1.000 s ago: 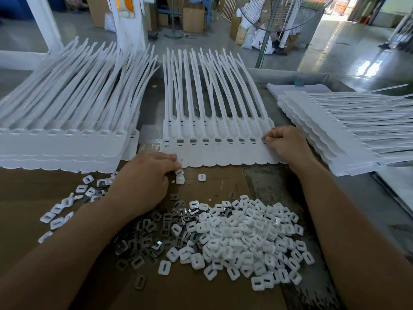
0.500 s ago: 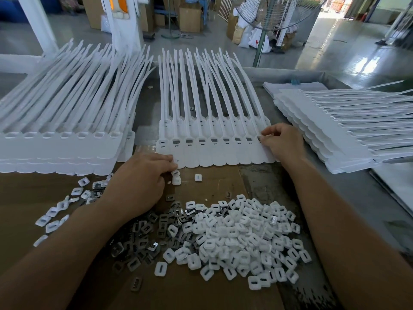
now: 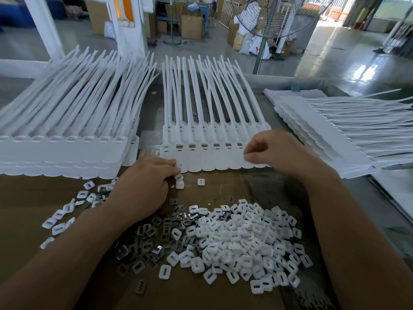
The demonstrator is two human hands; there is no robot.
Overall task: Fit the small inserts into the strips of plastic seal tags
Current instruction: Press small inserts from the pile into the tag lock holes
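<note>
A strip of white seal tags (image 3: 207, 159) lies flat in the middle, tails pointing away; its sockets show small dark inserts. My left hand (image 3: 143, 186) rests knuckles-up at the strip's lower left corner, fingers curled round small white inserts (image 3: 178, 177) that peek out at its fingertips. My right hand (image 3: 277, 153) hovers over the strip's right end, fingers curled, thumb and forefinger tips close together with nothing visible between them. A heap of loose white inserts (image 3: 241, 240) and grey metal clips (image 3: 154, 238) lies on the cardboard (image 3: 26, 198) in front of me.
A tall stack of tag strips (image 3: 62, 151) sits at the left, another stack (image 3: 330, 139) at the right with tails pointing right. A few loose inserts (image 3: 67, 211) are scattered left of my forearm. A fan stand (image 3: 261, 54) and boxes stand beyond the table.
My right hand has drawn back from the last socket at the strip's right end and moved slightly left. My left hand stays at the strip's lower left corner.
</note>
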